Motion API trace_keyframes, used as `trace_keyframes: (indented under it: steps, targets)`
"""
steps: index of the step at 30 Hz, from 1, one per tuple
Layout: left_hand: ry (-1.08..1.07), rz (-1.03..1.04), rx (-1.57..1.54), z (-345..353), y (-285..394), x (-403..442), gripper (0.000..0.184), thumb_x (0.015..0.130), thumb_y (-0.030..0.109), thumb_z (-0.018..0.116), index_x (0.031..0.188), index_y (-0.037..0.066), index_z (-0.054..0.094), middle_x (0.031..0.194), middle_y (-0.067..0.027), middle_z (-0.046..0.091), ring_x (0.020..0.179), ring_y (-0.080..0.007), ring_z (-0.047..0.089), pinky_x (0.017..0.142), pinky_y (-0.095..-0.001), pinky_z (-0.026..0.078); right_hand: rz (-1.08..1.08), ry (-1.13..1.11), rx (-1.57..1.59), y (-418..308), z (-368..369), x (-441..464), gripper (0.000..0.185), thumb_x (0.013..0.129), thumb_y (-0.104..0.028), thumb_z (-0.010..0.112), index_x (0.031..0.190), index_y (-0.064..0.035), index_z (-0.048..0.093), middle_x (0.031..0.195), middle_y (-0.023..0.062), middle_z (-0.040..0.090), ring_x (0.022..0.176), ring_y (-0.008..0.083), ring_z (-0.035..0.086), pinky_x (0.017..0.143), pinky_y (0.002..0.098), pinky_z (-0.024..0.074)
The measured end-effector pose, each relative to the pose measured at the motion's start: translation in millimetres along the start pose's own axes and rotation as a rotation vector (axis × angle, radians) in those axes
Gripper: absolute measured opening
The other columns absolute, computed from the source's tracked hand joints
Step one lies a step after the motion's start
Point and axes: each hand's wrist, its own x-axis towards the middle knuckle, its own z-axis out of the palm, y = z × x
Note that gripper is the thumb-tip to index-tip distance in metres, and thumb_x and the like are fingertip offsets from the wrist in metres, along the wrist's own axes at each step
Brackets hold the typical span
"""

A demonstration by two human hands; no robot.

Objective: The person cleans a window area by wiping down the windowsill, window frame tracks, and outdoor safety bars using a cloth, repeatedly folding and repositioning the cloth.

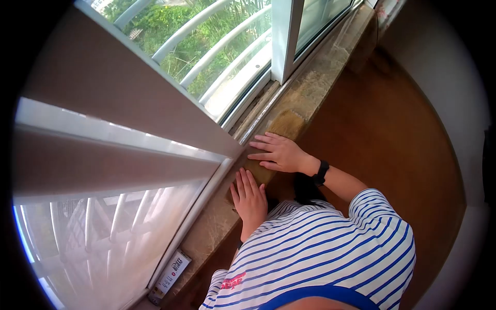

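Observation:
My left hand lies flat, palm down, on the brown stone windowsill, its fingers stretched toward the window frame. Just to the right, my right hand also rests palm down on the sill, fingers spread, with a black band on the wrist. The two hands are close together but apart. A yellowish-brown patch shows on the sill beyond my right hand, and similar colour shows between the hands; whether it is a cloth or part of the stone is unclear. Neither hand grips anything visible.
Sliding window frames and their track run along the sill, with white curved bars and greenery outside. A small box with printed writing lies on the sill at the lower left. Brown floor spreads to the right, beside a pale wall.

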Motion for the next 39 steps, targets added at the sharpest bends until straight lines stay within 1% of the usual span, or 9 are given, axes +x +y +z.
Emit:
trace_keyframes:
  steps: [5,10,14,16,22,30,33,37,39]
  targets:
    - [-0.046,-0.011,0.111,4.2,29.2,20.1,0.057,0.099,0.033,0.051,0.145,0.000,0.041,0.156,-0.0134,0.035,0.145,-0.0289,0.032,0.116,-0.0504,0.026,-0.010,0.091,0.026,33.8,-10.7,-21.0,0.038,0.096,-0.036,0.056,0.131,-0.0225,0.063,0.141,0.0045,0.054,0.136,0.0245,0.046,0.117,0.0423,0.0313]
    - [-0.032,-0.110,0.268,29.4,87.0,35.9,0.058,0.095,0.032,0.056,0.143,0.002,0.044,0.156,-0.0120,0.037,0.143,-0.0287,0.036,0.113,-0.0513,0.029,-0.230,0.120,0.213,85.9,-21.1,-38.6,0.041,0.095,-0.034,0.059,0.132,-0.0154,0.061,0.142,0.0070,0.053,0.135,0.0252,0.046,0.117,0.0429,0.0321]
    - [0.155,-0.104,0.320,43.3,142.1,90.2,0.046,0.096,0.019,0.049,0.138,-0.001,0.050,0.149,-0.0136,0.047,0.135,-0.0310,0.046,0.107,-0.0490,0.038,-0.386,0.049,0.407,146.2,-52.7,-51.1,0.045,0.092,-0.029,0.062,0.133,-0.0116,0.059,0.143,0.0099,0.052,0.133,0.0285,0.048,0.116,0.0420,0.0333]
    - [0.138,-0.045,0.241,42.6,165.5,119.4,0.042,0.098,0.015,0.044,0.135,-0.002,0.052,0.145,-0.0145,0.051,0.132,-0.0324,0.049,0.106,-0.0463,0.040,-0.367,0.044,0.452,180.9,-71.1,-59.2,0.048,0.090,-0.027,0.064,0.134,-0.0111,0.057,0.143,0.0097,0.052,0.133,0.0291,0.049,0.115,0.0417,0.0339]
    - [0.066,0.095,0.159,49.8,233.6,217.5,0.039,0.094,0.015,0.053,0.126,-0.006,0.059,0.137,-0.0202,0.058,0.126,-0.0366,0.055,0.101,-0.0464,0.046,-0.180,0.027,0.483,273.1,-122.6,-93.9,0.048,0.087,-0.024,0.067,0.134,-0.0164,0.058,0.145,0.0064,0.051,0.133,0.0267,0.048,0.116,0.0410,0.0344]
    - [0.107,0.212,0.153,85.1,304.7,308.6,0.035,0.092,0.018,0.059,0.120,-0.003,0.063,0.131,-0.0185,0.062,0.122,-0.0343,0.059,0.099,-0.0453,0.049,-0.088,0.111,0.436,379.3,-173.8,-125.7,0.040,0.091,-0.024,0.062,0.130,-0.0168,0.061,0.143,0.0044,0.054,0.133,0.0226,0.049,0.113,0.0384,0.0385]
    - [0.153,0.188,0.069,103.0,323.9,338.4,0.033,0.092,0.016,0.053,0.118,-0.003,0.062,0.130,-0.0185,0.062,0.119,-0.0355,0.061,0.100,-0.0461,0.049,-0.132,0.111,0.450,422.7,-189.5,-130.6,0.039,0.092,-0.025,0.061,0.130,-0.0170,0.062,0.143,0.0042,0.054,0.133,0.0226,0.050,0.113,0.0379,0.0389]
    - [0.125,0.230,0.156,127.0,344.8,373.8,0.031,0.095,0.018,0.050,0.116,0.001,0.065,0.128,-0.0143,0.065,0.118,-0.0338,0.062,0.099,-0.0446,0.049,-0.185,0.095,0.455,480.4,-194.3,-144.5,0.039,0.099,-0.016,0.043,0.136,-0.0160,0.056,0.147,0.0067,0.050,0.136,0.0246,0.047,0.115,0.0382,0.0369]
    - [0.136,0.249,0.169,141.3,358.2,393.0,0.030,0.097,0.017,0.047,0.115,0.000,0.065,0.129,-0.0152,0.065,0.119,-0.0340,0.062,0.099,-0.0449,0.049,-0.205,0.102,0.495,510.8,-206.7,-150.6,0.039,0.099,-0.016,0.043,0.136,-0.0158,0.056,0.147,0.0069,0.050,0.136,0.0246,0.047,0.115,0.0380,0.0368]
